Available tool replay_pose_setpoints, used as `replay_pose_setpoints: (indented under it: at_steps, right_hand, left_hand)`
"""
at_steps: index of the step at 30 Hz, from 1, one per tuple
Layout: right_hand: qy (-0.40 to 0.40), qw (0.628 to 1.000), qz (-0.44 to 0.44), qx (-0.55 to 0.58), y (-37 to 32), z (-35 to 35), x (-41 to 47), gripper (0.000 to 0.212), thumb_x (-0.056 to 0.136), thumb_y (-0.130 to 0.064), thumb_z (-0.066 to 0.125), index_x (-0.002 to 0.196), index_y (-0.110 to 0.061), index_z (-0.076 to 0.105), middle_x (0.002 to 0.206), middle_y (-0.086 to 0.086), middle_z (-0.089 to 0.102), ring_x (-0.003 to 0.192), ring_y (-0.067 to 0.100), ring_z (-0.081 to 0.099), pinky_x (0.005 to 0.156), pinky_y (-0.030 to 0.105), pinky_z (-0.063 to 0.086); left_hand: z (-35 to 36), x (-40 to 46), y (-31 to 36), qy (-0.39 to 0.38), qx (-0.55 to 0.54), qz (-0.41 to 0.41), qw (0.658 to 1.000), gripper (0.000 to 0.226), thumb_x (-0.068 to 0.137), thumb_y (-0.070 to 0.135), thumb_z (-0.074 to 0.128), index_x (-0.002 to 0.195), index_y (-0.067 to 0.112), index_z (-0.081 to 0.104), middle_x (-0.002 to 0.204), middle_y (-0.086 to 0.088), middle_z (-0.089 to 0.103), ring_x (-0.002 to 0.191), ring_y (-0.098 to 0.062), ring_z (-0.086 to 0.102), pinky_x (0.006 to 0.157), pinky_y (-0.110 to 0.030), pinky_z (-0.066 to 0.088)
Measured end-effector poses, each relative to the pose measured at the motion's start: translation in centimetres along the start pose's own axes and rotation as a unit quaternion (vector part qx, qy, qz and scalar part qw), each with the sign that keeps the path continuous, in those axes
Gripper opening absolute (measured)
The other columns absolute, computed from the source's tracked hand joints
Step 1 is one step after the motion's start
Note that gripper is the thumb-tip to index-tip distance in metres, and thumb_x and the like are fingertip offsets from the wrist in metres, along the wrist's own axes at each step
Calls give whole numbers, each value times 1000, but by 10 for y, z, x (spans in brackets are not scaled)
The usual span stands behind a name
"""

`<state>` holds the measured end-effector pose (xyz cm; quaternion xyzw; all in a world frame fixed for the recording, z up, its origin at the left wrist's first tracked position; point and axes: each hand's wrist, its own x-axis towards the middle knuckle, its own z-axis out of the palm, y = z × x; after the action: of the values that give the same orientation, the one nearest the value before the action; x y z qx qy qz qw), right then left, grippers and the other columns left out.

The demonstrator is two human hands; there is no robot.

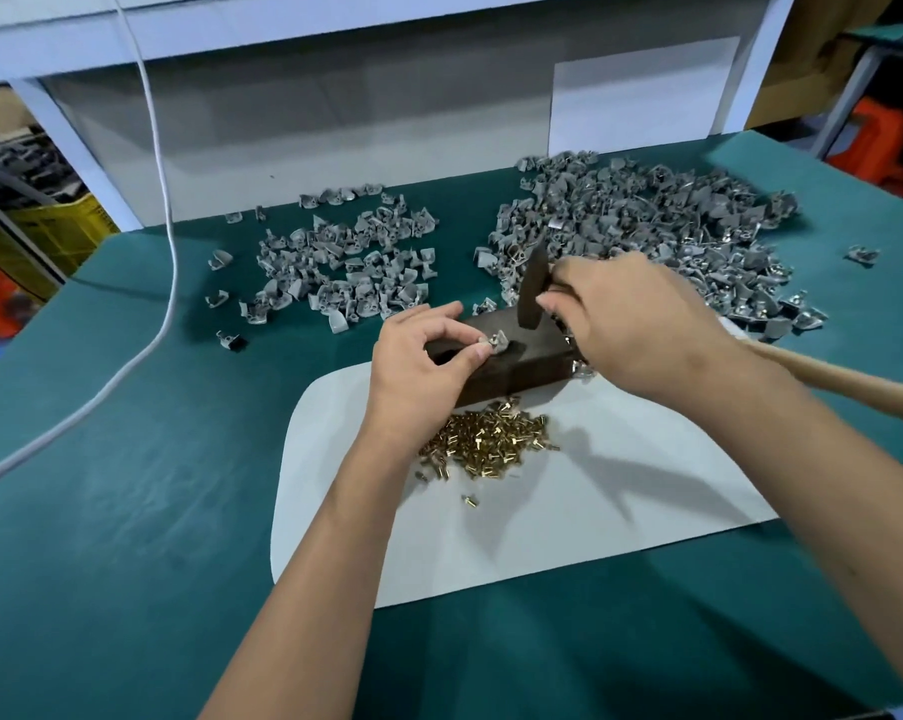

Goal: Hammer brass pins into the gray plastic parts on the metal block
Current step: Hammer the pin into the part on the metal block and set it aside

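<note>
Left hand (418, 366) pinches a gray plastic part (496, 343) on the metal block (522, 363); right hand (631, 324) grips the hammer (535, 288) just above it, brass pins (491, 444) piled nearby.

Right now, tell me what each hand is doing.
Left hand: pinching a gray plastic part on the metal block.
Right hand: gripping the hammer close to its head.

Two hands (423, 366), one hammer (535, 288), one metal block (512, 366), two heaps of gray parts (345, 262) (uncountable), one pile of brass pins (491, 441).
</note>
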<state>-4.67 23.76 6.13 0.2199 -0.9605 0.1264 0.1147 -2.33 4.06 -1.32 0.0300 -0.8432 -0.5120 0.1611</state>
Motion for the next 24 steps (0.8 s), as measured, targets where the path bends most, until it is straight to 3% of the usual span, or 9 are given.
replay_pose_setpoints:
  at_steps: [3,10,14,18,21,24]
  right_hand:
    - [7,998,55,21,29,0,-9,23,102,-42,54,100,-21,63,79,7,65,72,33,60,65,39,49]
    - [-61,983,171,-28,66,3,-30,26,81,-29,79,64,-21,61,63,-2,63,66,29,61,58,33,46]
    - [-93,973,201,-64,61,5,-31,19,85,-34,74,71,-22,71,74,7,68,74,34,64,66,37,55]
    - [28,994,102,-17,35,10,-19,13,91,-36,72,87,-24,71,91,3,68,92,29,59,85,38,53]
    - [-12,998,-21,61,1,23,-12,23,91,-46,68,112,-35,66,104,-10,59,105,16,44,97,40,43]
    - [-15,993,-78,84,-8,39,-7,26,93,-44,66,117,-35,69,108,-10,59,109,15,40,98,47,40]
  left_hand:
    - [-2,0,1,-3,-1,-12,1000,10,86,17,81,87,26,81,132,7,67,140,-13,43,121,-43,29]
    - [-2,-1,4,-17,-32,-28,999,14,89,13,77,85,26,81,136,7,64,144,-13,38,123,-43,24]
    - [-3,-2,4,-19,-42,-36,998,11,89,14,77,84,23,81,135,8,64,144,-13,38,123,-44,24]
    - [-3,-3,5,-16,-47,-38,998,11,88,13,77,83,22,81,135,7,64,144,-12,38,123,-44,24]
    - [-3,-3,6,-14,-53,-34,998,12,88,11,77,84,21,81,135,3,65,144,-14,39,123,-45,24]
    - [-3,-2,3,-17,-52,-18,998,9,89,11,76,85,18,81,135,2,65,142,-17,43,122,-48,27]
